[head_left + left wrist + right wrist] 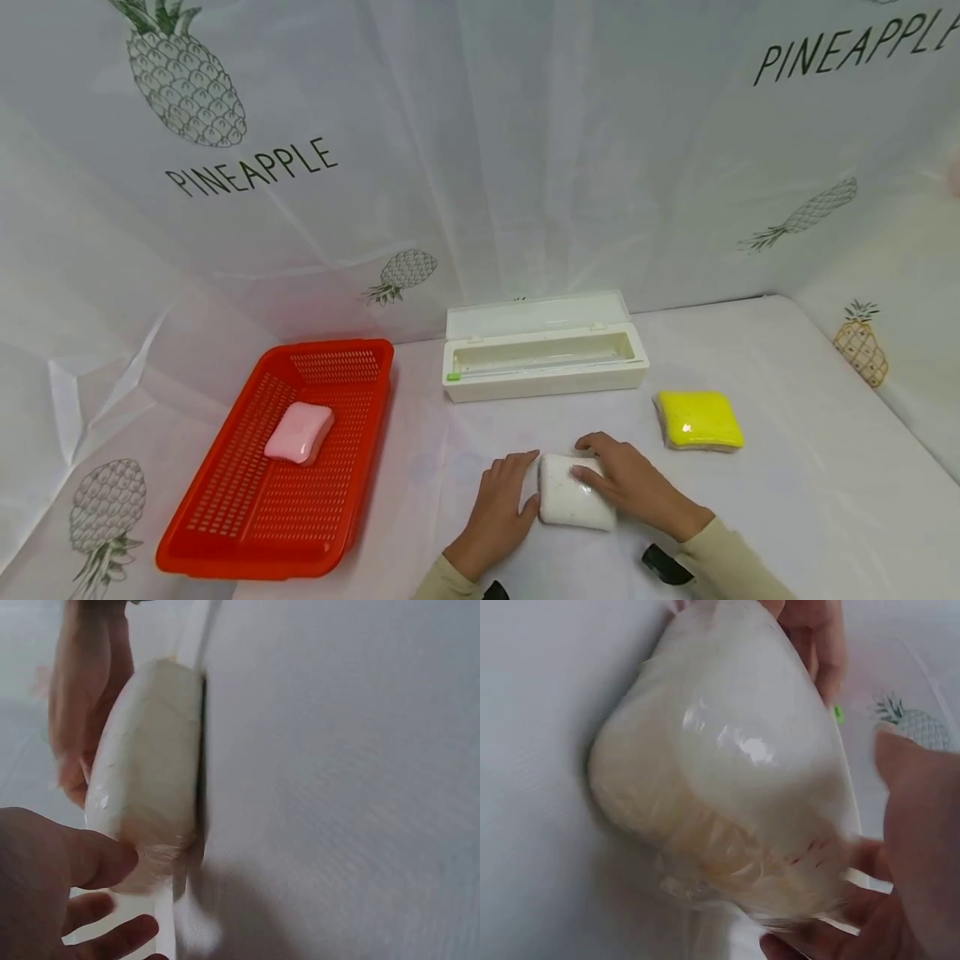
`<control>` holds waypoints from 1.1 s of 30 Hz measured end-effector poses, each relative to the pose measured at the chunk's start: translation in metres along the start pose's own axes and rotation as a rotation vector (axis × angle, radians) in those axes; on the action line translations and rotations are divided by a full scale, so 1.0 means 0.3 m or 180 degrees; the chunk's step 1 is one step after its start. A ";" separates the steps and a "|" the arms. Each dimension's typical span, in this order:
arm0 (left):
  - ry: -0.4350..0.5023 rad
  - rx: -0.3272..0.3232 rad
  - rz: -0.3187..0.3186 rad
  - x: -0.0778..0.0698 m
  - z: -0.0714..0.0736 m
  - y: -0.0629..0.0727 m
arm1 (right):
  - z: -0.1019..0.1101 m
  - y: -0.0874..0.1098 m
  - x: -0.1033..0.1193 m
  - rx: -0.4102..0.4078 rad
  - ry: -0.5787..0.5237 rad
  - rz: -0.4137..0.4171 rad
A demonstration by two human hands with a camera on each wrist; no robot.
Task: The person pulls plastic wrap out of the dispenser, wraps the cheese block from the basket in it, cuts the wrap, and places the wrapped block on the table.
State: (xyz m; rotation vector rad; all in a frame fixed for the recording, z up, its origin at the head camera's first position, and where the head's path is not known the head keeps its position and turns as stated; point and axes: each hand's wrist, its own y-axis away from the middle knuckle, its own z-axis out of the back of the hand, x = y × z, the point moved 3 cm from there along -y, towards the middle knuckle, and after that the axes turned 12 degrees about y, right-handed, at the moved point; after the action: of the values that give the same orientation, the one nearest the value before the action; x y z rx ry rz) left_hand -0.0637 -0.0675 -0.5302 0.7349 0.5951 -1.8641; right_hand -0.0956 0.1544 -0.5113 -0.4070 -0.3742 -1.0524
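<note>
A white, cushion-shaped block (573, 492) lies on the table, wrapped in clear film with a beige underside. It looks like a sponge. At its left edge is my left hand (501, 510), its fingers fairly straight; in the left wrist view its thumb (105, 861) touches the wrapped edge. My right hand (637, 483) reaches over the block's right and back edges. In the right wrist view that hand's thumb (904, 761) stands off the surface while its blurred fingers (870, 907) touch the side. Creased film (727, 862) gathers there.
Left of the hands is a red perforated basket (348, 533) with a pink block (298, 432) inside. Behind them stands a white lidded box (547, 383), lid raised, with a green slider at its left end. A yellow wrapped block (699, 419) lies to the right.
</note>
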 end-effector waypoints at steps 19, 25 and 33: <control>-0.0275 0.0332 -0.0420 -0.031 -0.056 -0.031 | 0.001 0.221 -0.073 -0.0295 0.0446 -0.0294; -0.0572 0.0506 -0.0599 -0.109 -0.131 -0.068 | 0.042 0.300 -0.150 -0.0593 0.0561 -0.0143; -0.1365 0.0722 -0.0951 -0.243 -0.260 -0.129 | 0.114 0.403 -0.266 -0.0262 0.0836 -0.0505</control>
State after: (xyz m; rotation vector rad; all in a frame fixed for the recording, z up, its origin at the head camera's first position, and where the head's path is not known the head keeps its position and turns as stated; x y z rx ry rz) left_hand -0.0596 0.0460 -0.5291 0.3781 0.2258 -2.3072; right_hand -0.0271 0.2841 -0.5376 -0.3105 -0.1302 -1.2625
